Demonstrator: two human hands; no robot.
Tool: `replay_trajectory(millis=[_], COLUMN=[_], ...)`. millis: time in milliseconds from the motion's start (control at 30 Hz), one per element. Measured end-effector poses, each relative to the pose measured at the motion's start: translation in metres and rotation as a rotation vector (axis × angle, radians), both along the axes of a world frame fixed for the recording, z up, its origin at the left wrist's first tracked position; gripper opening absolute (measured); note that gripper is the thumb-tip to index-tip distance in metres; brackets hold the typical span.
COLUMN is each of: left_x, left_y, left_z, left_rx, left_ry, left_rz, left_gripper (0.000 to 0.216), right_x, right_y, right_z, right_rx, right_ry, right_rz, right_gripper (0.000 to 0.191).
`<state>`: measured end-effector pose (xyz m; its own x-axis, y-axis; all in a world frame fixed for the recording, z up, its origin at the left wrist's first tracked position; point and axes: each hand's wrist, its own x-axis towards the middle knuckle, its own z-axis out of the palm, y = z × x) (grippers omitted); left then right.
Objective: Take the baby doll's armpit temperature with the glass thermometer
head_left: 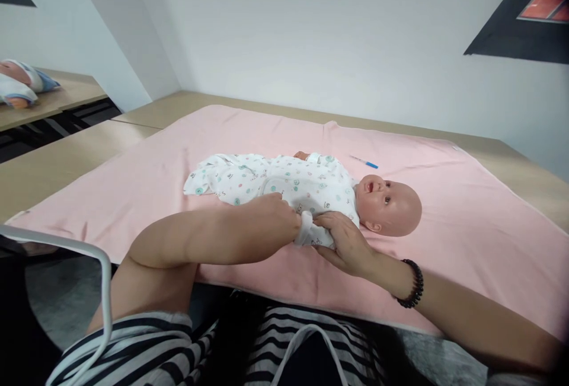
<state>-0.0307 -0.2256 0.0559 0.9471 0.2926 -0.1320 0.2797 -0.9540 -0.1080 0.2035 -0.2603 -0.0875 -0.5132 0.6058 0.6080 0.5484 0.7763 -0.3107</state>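
A bald baby doll [391,208] lies on its back on a pink blanket [444,190], its head toward the right. It wears a white onesie [306,181] with a small green and pink print. My right hand [344,242] is wrapped round the onesie's near sleeve [320,236], thumb on top. Against the turned white cuff [304,227] of that sleeve, my left hand [278,220] is closed; its fingertips and whatever they hold are hidden. The doll's near hand cannot be seen. Its far hand [301,155] shows beyond the body.
A thin stick with a blue end [371,164], perhaps a thermometer, lies beyond the doll's head. The blanket covers most of a wooden table [146,131] against a white wall. Another doll [20,80] lies on a table at far left. A white cable [105,279] hangs at lower left.
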Motion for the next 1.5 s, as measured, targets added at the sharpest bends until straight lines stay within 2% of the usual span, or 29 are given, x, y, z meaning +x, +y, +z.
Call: replay_trajectory(millis=[167, 333, 500, 833, 967, 1267, 1500], left_x=[0.012, 0.014, 0.016, 0.018, 0.016, 0.010, 0.003], left_y=[-0.006, 0.004, 0.010, 0.006, 0.009, 0.005, 0.006], left_z=[-0.002, -0.013, -0.022, -0.018, -0.017, -0.001, 0.001], left_rx=[0.080, 0.019, 0.017, 0.028, 0.054, 0.063, 0.068], left_ry=[0.156, 0.097, 0.086, 0.160, 0.162, 0.122, 0.028], left_rz=[0.043, 0.102, 0.075, 0.059, 0.052, 0.110, 0.124], left_gripper=[0.015, 0.019, 0.023, 0.018, 0.018, 0.021, 0.011], right_x=[0.000, 0.001, 0.000, 0.000, -0.001, -0.006, -0.008], right_y=[0.001, 0.002, 0.003, 0.005, 0.005, 0.000, -0.003], right_z=[0.002, 0.001, 0.003, 0.001, 0.002, 0.006, 0.006], right_rx=[0.011, 0.035, 0.080, 0.125, 0.126, 0.133, 0.153], right_ry=[0.001, 0.016, 0.032, 0.058, 0.057, 0.095, 0.147], right_rz=[0.000, 0.031, 0.076, 0.139, 0.124, 0.051, 0.018], right_gripper=[0.039, 0.041, 0.040, 0.044, 0.046, 0.040, 0.043])
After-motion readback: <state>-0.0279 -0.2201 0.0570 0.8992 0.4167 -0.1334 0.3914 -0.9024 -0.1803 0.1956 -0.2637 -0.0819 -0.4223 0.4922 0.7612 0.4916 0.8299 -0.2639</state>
